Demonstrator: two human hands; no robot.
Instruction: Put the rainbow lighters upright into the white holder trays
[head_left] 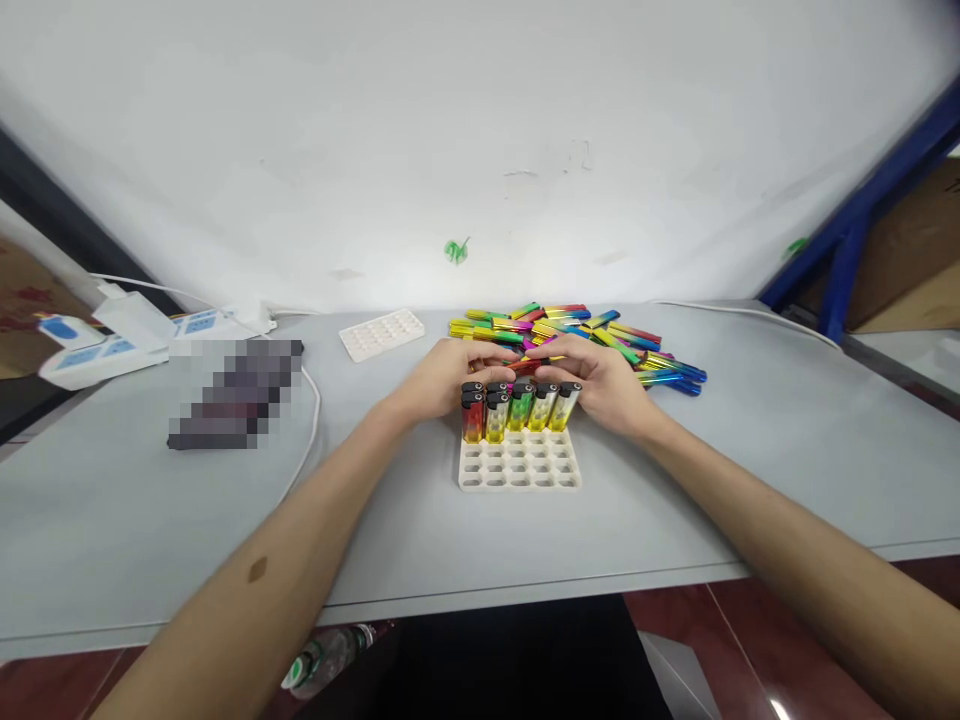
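Observation:
A white grid tray [519,488] stands on the table in front of me. Upright lighters [520,408] with black tops fill slots toward its far side, in red, clear, green and yellow tones; the nearer slots are empty. Just behind them, my left hand [454,378] and my right hand [611,385] meet with fingertips pinched around a reddish lighter [529,367] lying crosswise, partly hidden by fingers. Beyond my hands, a loose pile of shiny multicoloured lighters [619,340] lies against the wall.
A second white grid tray [382,334] lies at the back left. Further left are a pixelated dark object [236,395], a white cable [313,420] and a power strip [112,355] with plugs. A blue metal frame [862,215] rises at right; below the table lies a plastic bottle [330,660].

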